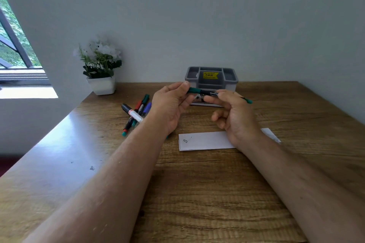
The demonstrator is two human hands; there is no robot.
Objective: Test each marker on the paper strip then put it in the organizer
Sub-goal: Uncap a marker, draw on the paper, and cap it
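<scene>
My left hand (pixel 169 102) pinches the green cap end of a green marker (pixel 201 91); my right hand (pixel 233 114) grips its black barrel, lower fingers loosely curled. The marker is held level between both hands, long axis left-right, above the tabletop (pixel 197 193). The paper strip (pixel 203 141) lies just below, under my right wrist. The grey organizer (pixel 211 79) sits right behind the marker. Remaining markers (pixel 136 113) are piled to my left.
</scene>
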